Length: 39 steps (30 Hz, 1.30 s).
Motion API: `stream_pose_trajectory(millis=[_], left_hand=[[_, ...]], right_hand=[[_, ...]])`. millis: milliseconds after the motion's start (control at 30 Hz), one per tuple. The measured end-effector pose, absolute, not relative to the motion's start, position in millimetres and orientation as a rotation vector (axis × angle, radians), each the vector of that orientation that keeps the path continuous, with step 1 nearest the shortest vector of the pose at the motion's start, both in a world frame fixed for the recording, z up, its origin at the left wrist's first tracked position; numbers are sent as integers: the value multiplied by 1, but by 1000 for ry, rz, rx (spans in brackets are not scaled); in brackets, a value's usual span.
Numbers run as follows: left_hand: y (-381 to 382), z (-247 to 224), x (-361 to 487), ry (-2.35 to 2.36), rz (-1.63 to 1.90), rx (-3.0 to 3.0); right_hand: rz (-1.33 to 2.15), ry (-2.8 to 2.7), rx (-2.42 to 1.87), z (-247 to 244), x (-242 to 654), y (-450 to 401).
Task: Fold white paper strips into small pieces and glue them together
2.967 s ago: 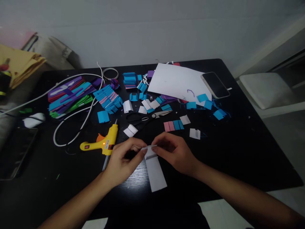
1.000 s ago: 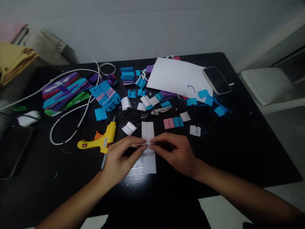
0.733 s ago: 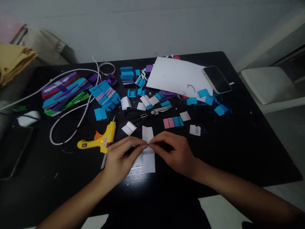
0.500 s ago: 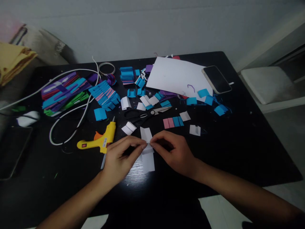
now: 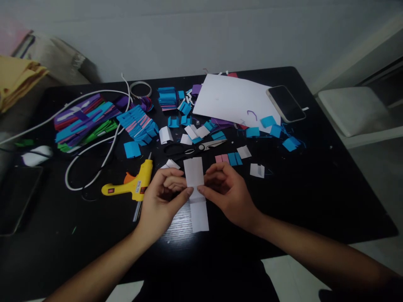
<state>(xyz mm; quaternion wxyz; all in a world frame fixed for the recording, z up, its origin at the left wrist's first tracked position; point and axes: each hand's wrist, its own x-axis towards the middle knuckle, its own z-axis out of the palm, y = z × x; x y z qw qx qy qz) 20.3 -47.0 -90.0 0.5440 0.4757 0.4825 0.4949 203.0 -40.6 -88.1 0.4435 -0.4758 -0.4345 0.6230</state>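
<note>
A creased white paper strip [image 5: 199,217] is held upright between both hands, just above the black table. My left hand [image 5: 165,193] pinches its left edge at mid-height, thumb in front and fingers behind. On the opposite edge, my right hand [image 5: 227,193] grips in the same way. Behind the strip lie black-handled scissors [image 5: 204,147] and a folded white paper piece [image 5: 171,164], partly covered by my left fingers. Left of my left hand rests a yellow glue gun [image 5: 143,180]. Pink folded paper [image 5: 222,158] and blue folded paper [image 5: 234,158] lie beyond my right hand.
Bundled coloured strips [image 5: 88,121] and a looped white cable [image 5: 71,165] occupy the left. A large white sheet [image 5: 233,98] lies at the back, with a phone [image 5: 286,104] on its right edge. Blue scraps [image 5: 291,144] are scattered nearby. A white stool [image 5: 354,110] stands right of the table [image 5: 315,201].
The white strip has been opened out flatter and tilted up toward me. My fingers have moved behind it, with the thumbs on its front.
</note>
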Motion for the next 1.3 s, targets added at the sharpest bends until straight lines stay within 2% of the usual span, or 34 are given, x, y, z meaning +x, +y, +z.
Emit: stream_pose_trajectory(millis=[400, 967, 1300], left_hand=[[-49, -90, 22, 1164, 1190, 1104], [-47, -84, 24, 1175, 1212, 992], [-50, -85, 24, 1208, 1197, 1097]], right_hand=[[1645, -1161, -1226, -85, 203, -38], [1552, -1127, -1234, -85, 199, -44], [1620, -1113, -1189, -86, 199, -42]])
